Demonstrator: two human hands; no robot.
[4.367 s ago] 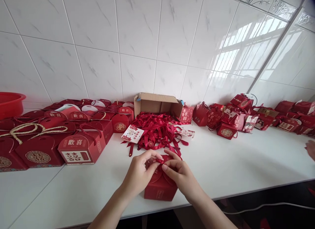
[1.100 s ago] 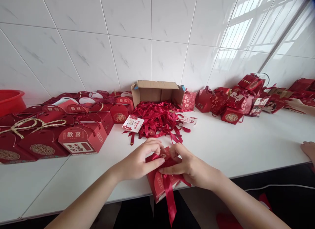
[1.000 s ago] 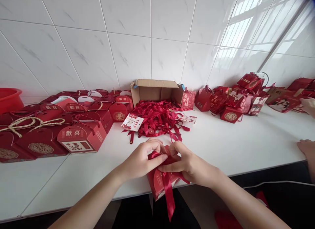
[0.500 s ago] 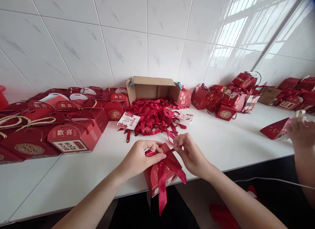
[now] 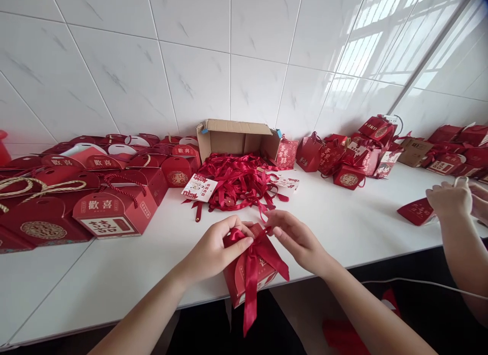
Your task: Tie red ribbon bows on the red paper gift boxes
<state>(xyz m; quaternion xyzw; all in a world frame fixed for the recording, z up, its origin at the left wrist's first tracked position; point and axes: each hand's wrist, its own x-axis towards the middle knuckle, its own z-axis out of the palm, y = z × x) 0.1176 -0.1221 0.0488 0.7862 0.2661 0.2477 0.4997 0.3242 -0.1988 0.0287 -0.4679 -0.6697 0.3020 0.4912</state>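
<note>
A small red gift box (image 5: 238,271) with gold lettering lies at the table's front edge, between my hands. Red satin ribbon (image 5: 250,294) is looped into a bow over its top, one tail hanging past the table edge and another across the right side. My left hand (image 5: 223,245) pinches the bow's left loop between thumb and fingers, its knuckles against the box. At the bow's right side, my right hand (image 5: 295,240) has its thumb and curled fingers around the ribbon's right loop; its grip looks loose. The fingertips partly hide the knot.
Behind the box, a pile of red ribbons (image 5: 244,179) spills from an open cardboard carton (image 5: 236,126). Red gift boxes (image 5: 114,212) crowd the left; more boxes (image 5: 348,177) stand right. A co-worker's hand (image 5: 452,197) handles another red box (image 5: 415,211) at far right.
My right hand has loosened from a tight pinch, its fingers straightening beside the bow. My left hand has barely moved. The co-worker's hand has shifted left and a second one shows.
</note>
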